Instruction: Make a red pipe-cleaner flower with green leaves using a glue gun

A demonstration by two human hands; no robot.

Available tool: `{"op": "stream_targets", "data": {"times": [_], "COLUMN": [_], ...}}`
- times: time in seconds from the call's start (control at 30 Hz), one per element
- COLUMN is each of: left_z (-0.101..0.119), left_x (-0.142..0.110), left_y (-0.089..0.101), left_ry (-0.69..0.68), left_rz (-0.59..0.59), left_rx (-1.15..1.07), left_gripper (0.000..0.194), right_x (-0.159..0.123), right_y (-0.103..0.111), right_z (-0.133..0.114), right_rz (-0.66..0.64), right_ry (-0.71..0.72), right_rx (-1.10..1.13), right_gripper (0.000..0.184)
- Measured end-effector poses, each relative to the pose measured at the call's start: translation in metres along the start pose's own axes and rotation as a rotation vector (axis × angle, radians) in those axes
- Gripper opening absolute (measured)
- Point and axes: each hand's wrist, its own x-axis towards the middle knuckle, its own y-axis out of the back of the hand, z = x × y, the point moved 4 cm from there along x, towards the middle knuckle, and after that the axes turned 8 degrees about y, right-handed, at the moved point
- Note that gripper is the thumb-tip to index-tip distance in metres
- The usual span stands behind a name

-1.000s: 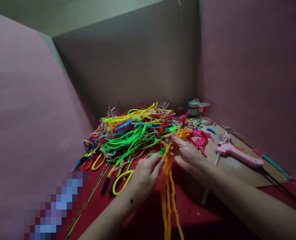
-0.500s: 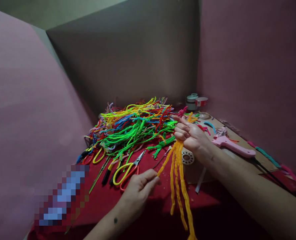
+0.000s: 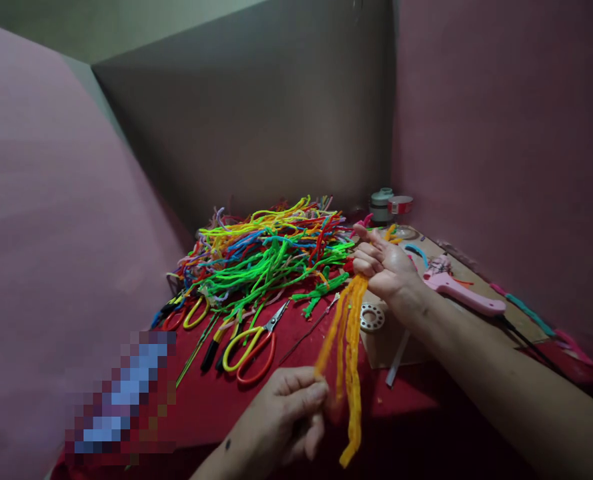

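My right hand (image 3: 383,267) is closed round a bundle of orange pipe cleaners (image 3: 355,360), whose loose lengths hang down below the fist over the red cloth. Short orange ends poke out above that hand. Lower and to the left, my left hand (image 3: 291,413) pinches one strand of the bundle near its free end; that strand is smeared by motion. Scissors (image 3: 256,343) with one yellow and one red handle lie to the left of the bundle. Just right of the strands, a round disc with holes (image 3: 371,317) lies on the edge of a board.
A heap of coloured pipe cleaners (image 3: 266,267) covers the table's back. On the board (image 3: 493,327) at right rests a pink glue gun (image 3: 469,295) with a black cord. A jar (image 3: 381,203) and a tape roll (image 3: 400,204) stand behind. Pink walls rise either side.
My left hand has moved down and left from beside my right hand, drawing one orange strand outward. The scissors and the holed disc have come into view.
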Motion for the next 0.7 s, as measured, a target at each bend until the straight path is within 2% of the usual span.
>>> {"op": "stream_targets", "data": {"times": [0.03,0.07,0.13,0.17,0.2,0.23,0.3,0.37,0.4,0.43,0.47,0.53,0.6,0.7], "left_z": [0.006,0.019,0.056,0.072,0.085,0.095,0.105,0.104,0.1,0.094,0.085,0.072,0.063,0.054], "left_x": [-0.006,-0.014,-0.038,-0.048,-0.053,-0.052,-0.038,-0.015,-0.004,0.007,0.017,0.025,0.023,0.013], "left_y": [0.006,0.016,0.031,0.032,0.028,0.021,-0.001,-0.023,-0.031,-0.038,-0.044,-0.053,-0.054,-0.049], "left_ry": [0.033,-0.018,-0.27,-0.376,-0.451,-0.493,-0.541,-0.525,-0.492,-0.414,-0.313,-0.215,-0.21,-0.216], "left_rz": [0.068,0.232,0.659,0.801,0.873,0.881,0.731,0.585,0.503,0.381,0.246,0.047,-0.016,0.045], "left_rx": [0.126,0.233,0.352,0.404,0.442,0.477,0.502,0.444,0.37,0.256,0.094,-0.193,-0.338,-0.229], "left_gripper": [0.03,0.032,0.03,0.028,0.03,0.034,0.048,0.062,0.049,0.029,0.021,0.024,0.027,0.027], "right_x": [0.001,0.002,0.002,0.002,0.001,-0.001,-0.006,-0.013,-0.016,-0.02,-0.022,-0.026,-0.027,-0.027], "right_y": [0.001,0.002,0.002,0.001,-0.001,-0.004,-0.012,-0.022,-0.026,-0.03,-0.032,-0.031,-0.025,-0.011], "right_z": [-0.001,-0.001,0.002,0.005,0.009,0.013,0.022,0.028,0.029,0.028,0.026,0.019,0.014,0.007], "right_rz": [-0.008,-0.008,0.003,0.008,0.01,0.01,0.015,0.018,0.013,0.007,0.002,0.012,0.041,0.096], "right_ry": [0.002,-0.004,-0.029,-0.04,-0.049,-0.054,-0.056,-0.037,-0.014,0.02,0.059,0.113,0.089,0.059], "right_rx": [-0.002,-0.01,-0.038,-0.055,-0.073,-0.091,-0.122,-0.147,-0.158,-0.168,-0.174,-0.161,-0.12,-0.066], "right_gripper": [0.044,0.045,0.045,0.044,0.043,0.042,0.04,0.038,0.037,0.037,0.036,0.037,0.04,0.042]}}
